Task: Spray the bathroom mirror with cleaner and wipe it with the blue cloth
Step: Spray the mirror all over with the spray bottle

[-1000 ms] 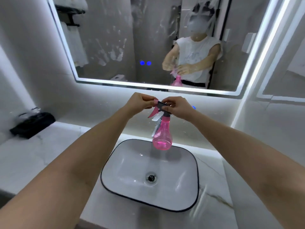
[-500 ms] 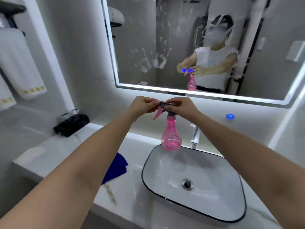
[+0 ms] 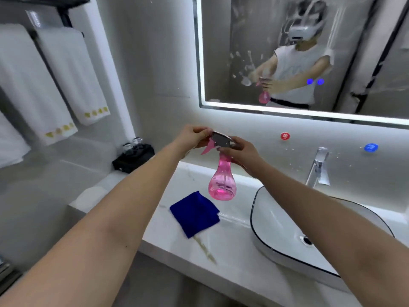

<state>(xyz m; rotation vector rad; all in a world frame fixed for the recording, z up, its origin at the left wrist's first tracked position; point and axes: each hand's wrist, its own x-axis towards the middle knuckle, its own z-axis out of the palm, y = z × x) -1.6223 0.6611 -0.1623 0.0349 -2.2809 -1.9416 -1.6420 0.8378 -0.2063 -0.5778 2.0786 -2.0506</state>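
left fingertips (image 3: pixel 200 132) pinch the nozzle while the right hand (image 3: pixel 240 154) grips the neck of the pink spray bottle (image 3: pixel 222 185), apparently adjusting it before spraying the smeared mirror (image 3: pixel 254 52); the blue cloth (image 3: pixel 194 214) lies ready on the counter (image 3: pixel 232 269).

Both forearms bare from elbow to wrist, no sleeves reaching them. No watch, band or ring visible on the left hand (image 3: pixel 194 137) or the right hand (image 3: pixel 240 155). Nails short; polish cannot be told. One small dark mark on the left forearm, well back from the hand. Mirror reflection (image 3: pixel 296 72): white sleeveless top with faint pale print on the chest, dark waistband below it, white headset strapped over the head with bands across the crown.
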